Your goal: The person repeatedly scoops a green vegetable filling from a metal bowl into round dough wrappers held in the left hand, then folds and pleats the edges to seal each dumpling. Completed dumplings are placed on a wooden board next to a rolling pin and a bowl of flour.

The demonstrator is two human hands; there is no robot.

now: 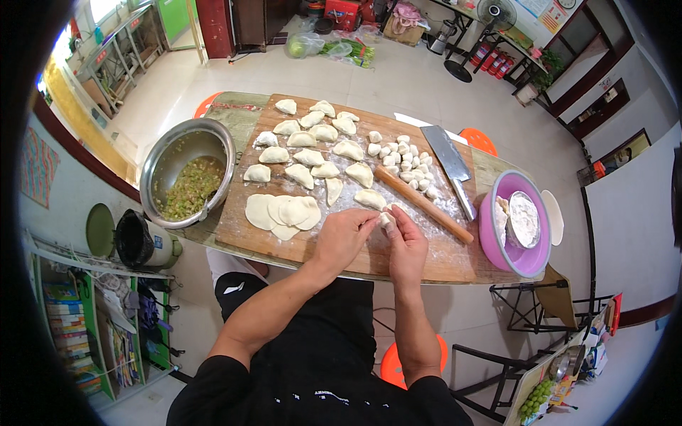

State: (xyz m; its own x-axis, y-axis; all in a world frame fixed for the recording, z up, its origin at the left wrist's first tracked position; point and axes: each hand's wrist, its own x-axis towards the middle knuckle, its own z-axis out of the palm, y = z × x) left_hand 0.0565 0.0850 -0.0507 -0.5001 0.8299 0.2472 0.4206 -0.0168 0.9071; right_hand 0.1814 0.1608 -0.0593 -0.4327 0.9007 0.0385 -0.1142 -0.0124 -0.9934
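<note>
My left hand (341, 237) and my right hand (408, 245) meet over the near edge of a floured wooden board (453, 258). Between their fingertips they pinch a small piece of white dough (387, 219), partly hidden by the fingers. Just beyond lies a folded dumpling (370, 199), one of several in loose rows across the board. Overlapping round wrappers (293, 211) lie left of my left hand. A wooden rolling pin (423, 204) rests diagonally to the right of my right hand. Behind it sits a cluster of small dough lumps (407, 160).
A steel bowl of chopped filling (194, 183) stands at the table's left. A cleaver (447, 160) lies on the board's right side, blade away from me. Right of it, a purple basin (487, 234) holds a bowl of flour (524, 219). An orange stool (394, 367) stands below.
</note>
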